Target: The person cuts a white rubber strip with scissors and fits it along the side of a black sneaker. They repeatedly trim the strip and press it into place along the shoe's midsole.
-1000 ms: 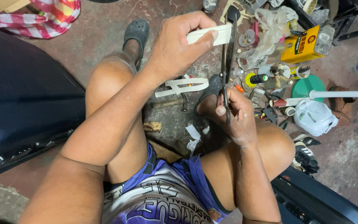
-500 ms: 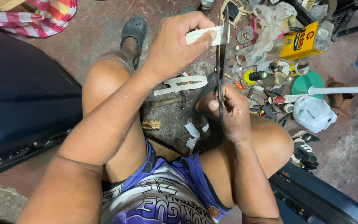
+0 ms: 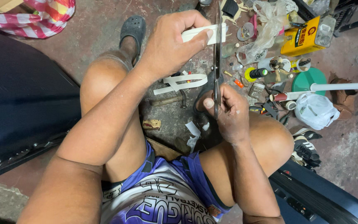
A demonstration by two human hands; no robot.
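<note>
My left hand (image 3: 170, 45) is raised and pinches a flat white strip (image 3: 212, 34) by one end. My right hand (image 3: 228, 113) grips the handles of long dark scissors (image 3: 217, 54). Their blades point away from me and meet the free end of the strip. On the floor below lie loose white strips (image 3: 183, 82) and small white scraps (image 3: 193, 132). A hammer (image 3: 168, 100) lies beside the strips.
I sit with bare knees over a stained concrete floor, a grey clog (image 3: 132, 31) on my left foot. At right lie a yellow can (image 3: 304, 37), a green lid (image 3: 309, 79), a white plastic bag (image 3: 313, 110), small bottles and tools. Dark seat surfaces (image 3: 21, 103) flank me.
The scissors have shifted slightly left along the white strip, and their blades stand more upright at its end. My left hand keeps the strip in the same place.
</note>
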